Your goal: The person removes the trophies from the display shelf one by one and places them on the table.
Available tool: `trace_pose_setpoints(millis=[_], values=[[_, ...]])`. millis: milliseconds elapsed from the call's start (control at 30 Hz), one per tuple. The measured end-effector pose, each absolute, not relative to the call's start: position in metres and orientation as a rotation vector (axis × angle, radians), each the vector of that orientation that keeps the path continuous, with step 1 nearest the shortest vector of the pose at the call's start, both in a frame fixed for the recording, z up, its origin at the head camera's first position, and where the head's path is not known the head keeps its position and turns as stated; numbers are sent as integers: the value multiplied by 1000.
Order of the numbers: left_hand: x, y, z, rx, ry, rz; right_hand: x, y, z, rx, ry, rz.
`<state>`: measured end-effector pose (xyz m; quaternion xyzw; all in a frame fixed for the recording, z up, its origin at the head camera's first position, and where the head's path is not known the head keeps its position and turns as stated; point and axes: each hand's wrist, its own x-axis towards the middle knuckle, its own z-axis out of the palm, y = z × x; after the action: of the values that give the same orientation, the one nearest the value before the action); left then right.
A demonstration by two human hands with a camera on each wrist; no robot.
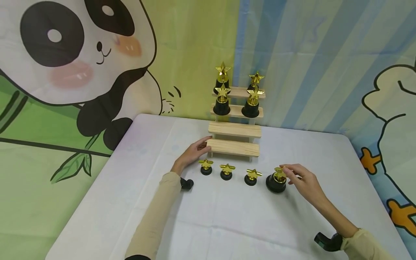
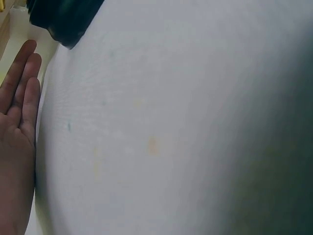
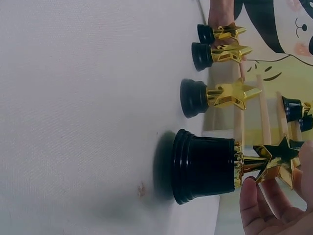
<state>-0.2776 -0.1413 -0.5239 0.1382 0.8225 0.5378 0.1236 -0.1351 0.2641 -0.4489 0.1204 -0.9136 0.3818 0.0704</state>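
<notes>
My right hand pinches the gold star on top of a larger trophy with a wide black base. In the right wrist view, thumb and fingers are at that star, and the trophy stands upright close over the white cloth. My left hand rests at the left end of the lowest wooden step, fingers mostly straight. Three smaller star trophies stand in a row before the steps: a left one, a middle one and a right one.
Upper steps of the wooden display stand bear several star trophies, among them a front left one and a front right one. The third step is bare wood. A white cloth covers the table; a printed backdrop hangs behind.
</notes>
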Motion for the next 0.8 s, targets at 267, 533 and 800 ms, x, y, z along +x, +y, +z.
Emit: trace_pose_setpoints(millis=[267,533,800], values=[[-275,-140,-518,394,2381,1561,-134,265,-454,388,-2748,1122],[-277,-140,-519,411,2391,1572,-133,268,-457,374,-2777,1119],[-276,-142,-521,413,2389,1572,-132,271,-457,359,-2839,1126]])
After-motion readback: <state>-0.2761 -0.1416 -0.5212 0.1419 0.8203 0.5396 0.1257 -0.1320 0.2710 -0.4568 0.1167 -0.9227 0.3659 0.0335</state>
